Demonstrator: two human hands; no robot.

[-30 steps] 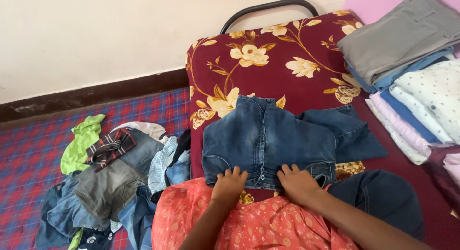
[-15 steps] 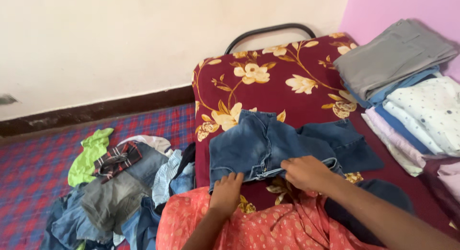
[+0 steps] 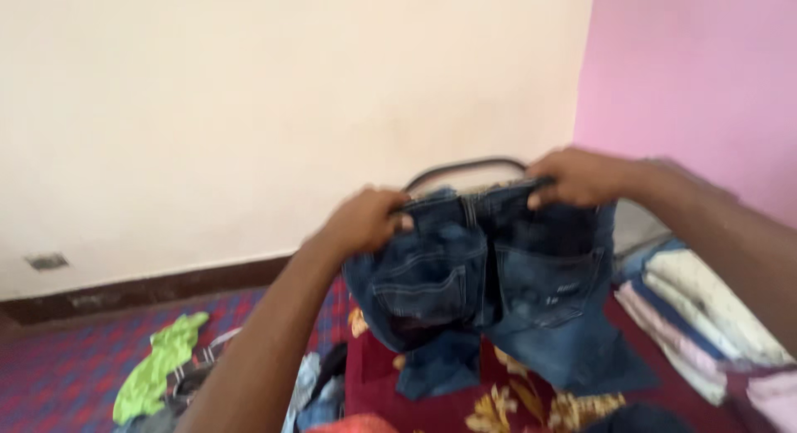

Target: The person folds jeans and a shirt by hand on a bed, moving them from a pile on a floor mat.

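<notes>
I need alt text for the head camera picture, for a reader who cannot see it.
Two bare hands, the left hand and the right hand, hold up a pair of dark blue jeans by the waistband, back pockets showing, above a maroon flowered mattress. Folded clothes lie at right, and a green garment lies on the checked floor at left.

- Jeans (image 3: pixel 490 292): faded blue denim, coarse, matt, stitched pockets.
- Bed cover (image 3: pixel 531 404) at 6 o'clock: maroon floral cloth, soft.
- Wall (image 3: pixel 249 109) at 11 o'clock: cream paint, matt, smooth.
</notes>
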